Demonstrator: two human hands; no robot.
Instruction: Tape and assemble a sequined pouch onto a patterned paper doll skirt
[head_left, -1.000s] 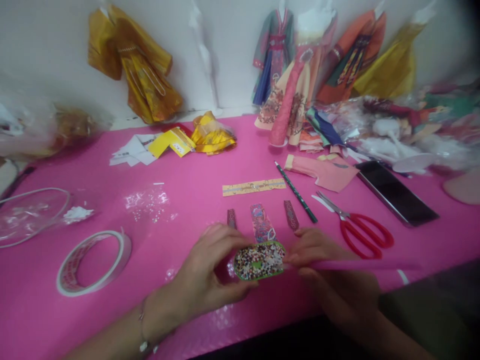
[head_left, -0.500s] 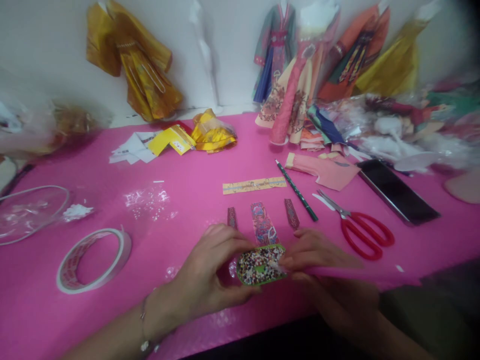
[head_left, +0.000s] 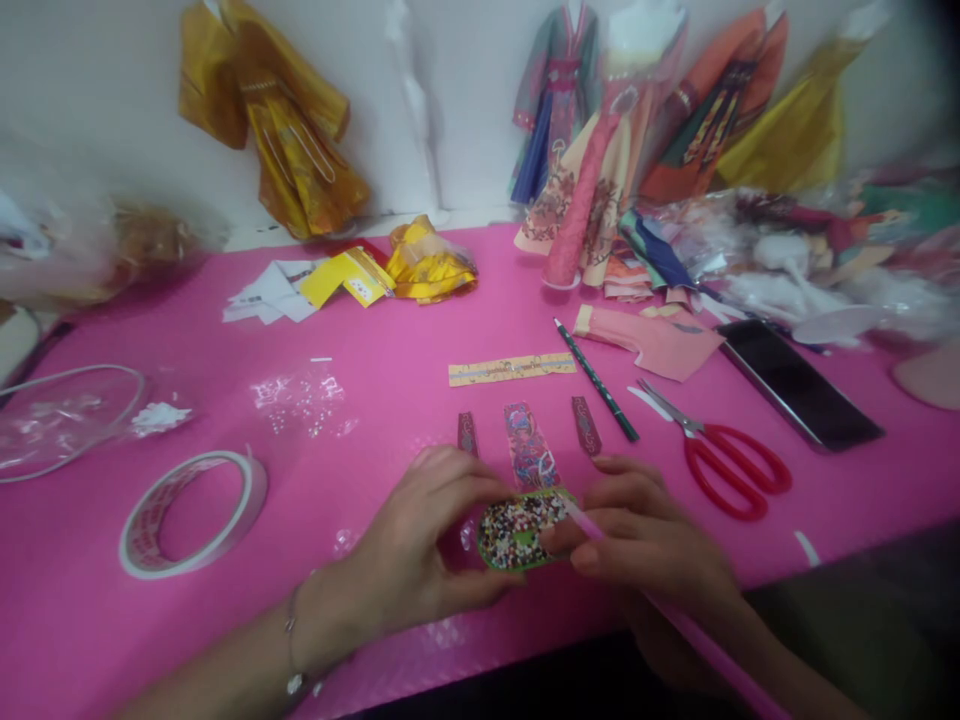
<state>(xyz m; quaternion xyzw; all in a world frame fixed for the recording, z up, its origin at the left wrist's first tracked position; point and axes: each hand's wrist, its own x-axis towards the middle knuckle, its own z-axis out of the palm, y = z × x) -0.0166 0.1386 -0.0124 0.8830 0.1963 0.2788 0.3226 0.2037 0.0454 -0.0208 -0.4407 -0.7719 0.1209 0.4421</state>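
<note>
Your left hand [head_left: 409, 535] grips a green oval container [head_left: 523, 538] of multicoloured beads [head_left: 497, 536] while your right hand [head_left: 652, 540] holds a slender pink stick [head_left: 705, 643], tip at its edge.

We see a plain, pale grey wall [head_left: 474, 115] behind the bench [head_left: 405, 335], whose bright pink covering has a slight sheen (it catches small pale glints near the front edge). A narrow whitish strip [head_left: 259, 238] runs between the wall's foot and the pink. The light is soft and rather dim. At lower right we find a dark greenish-grey area [head_left: 870, 630], too murky to identify.
</note>
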